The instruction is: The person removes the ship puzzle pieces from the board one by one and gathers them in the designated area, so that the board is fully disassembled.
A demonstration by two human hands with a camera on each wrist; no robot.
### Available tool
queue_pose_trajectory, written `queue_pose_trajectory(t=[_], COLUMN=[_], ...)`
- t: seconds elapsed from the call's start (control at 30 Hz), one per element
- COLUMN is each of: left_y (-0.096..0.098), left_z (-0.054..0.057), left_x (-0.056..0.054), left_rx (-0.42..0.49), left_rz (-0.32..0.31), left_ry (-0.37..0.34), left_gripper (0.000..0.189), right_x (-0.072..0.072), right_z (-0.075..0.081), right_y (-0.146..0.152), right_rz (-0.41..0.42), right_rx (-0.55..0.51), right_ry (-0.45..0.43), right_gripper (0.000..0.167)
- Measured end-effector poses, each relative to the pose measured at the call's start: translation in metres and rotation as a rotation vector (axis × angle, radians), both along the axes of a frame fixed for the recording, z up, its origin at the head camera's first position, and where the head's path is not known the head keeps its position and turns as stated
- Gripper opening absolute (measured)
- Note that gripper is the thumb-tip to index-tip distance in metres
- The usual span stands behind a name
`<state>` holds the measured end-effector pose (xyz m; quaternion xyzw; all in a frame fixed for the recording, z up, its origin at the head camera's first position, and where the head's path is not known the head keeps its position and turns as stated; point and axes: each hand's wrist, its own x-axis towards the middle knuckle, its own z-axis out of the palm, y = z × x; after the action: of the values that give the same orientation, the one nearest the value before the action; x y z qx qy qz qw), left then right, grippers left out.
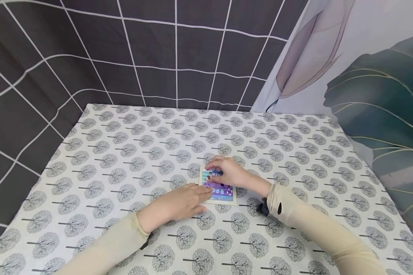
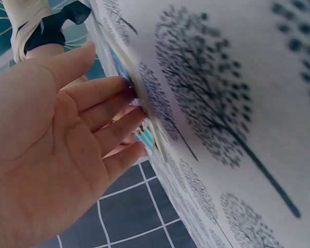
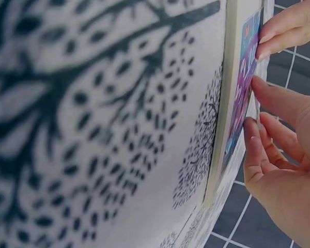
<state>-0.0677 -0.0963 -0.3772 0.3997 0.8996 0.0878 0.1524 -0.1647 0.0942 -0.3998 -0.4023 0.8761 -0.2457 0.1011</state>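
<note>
A small square puzzle board (image 1: pixel 221 191) with a purple and blue picture in a cream frame lies flat on the tree-print tablecloth (image 1: pixel 130 160). My left hand (image 1: pixel 184 202) lies flat beside it, its straight fingers (image 2: pixel 111 111) touching the board's left edge (image 2: pixel 144 137). My right hand (image 1: pixel 227 172) reaches over the far part of the board with bent fingers, and its fingertips (image 3: pixel 258 85) press on the picture (image 3: pixel 243 88). A dark bit shows under those fingertips in the head view; I cannot tell what it is. The left hand's fingertips (image 3: pixel 287 28) also show in the right wrist view.
The tablecloth covers the whole table. A dark grid-patterned cloth (image 1: pixel 141 49) hangs behind and to the left, and a leaf-print curtain (image 1: pixel 375 88) hangs to the right. Both arms wear beige sleeves (image 1: pixel 313 225).
</note>
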Motion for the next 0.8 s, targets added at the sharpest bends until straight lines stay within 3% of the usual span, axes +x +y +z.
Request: queue_pose_trajectory(t=[0.47,0.8], left_y=[0.000,-0.001], left_z=[0.003,-0.002], left_x=[0.007,0.001], left_rx=[0.004,0.038], left_rz=[0.093,0.057], left_ry=[-0.101,-0.104], left_gripper=[0.059,0.059], right_x=[-0.001,0.003], right_z=[0.002,0.008], right_y=[-0.004,0.015], right_rz=[-0.019,0.007], right_rx=[-0.029,-0.080], right_ry=[-0.020,-0.131], right_gripper=[0.038,0.037])
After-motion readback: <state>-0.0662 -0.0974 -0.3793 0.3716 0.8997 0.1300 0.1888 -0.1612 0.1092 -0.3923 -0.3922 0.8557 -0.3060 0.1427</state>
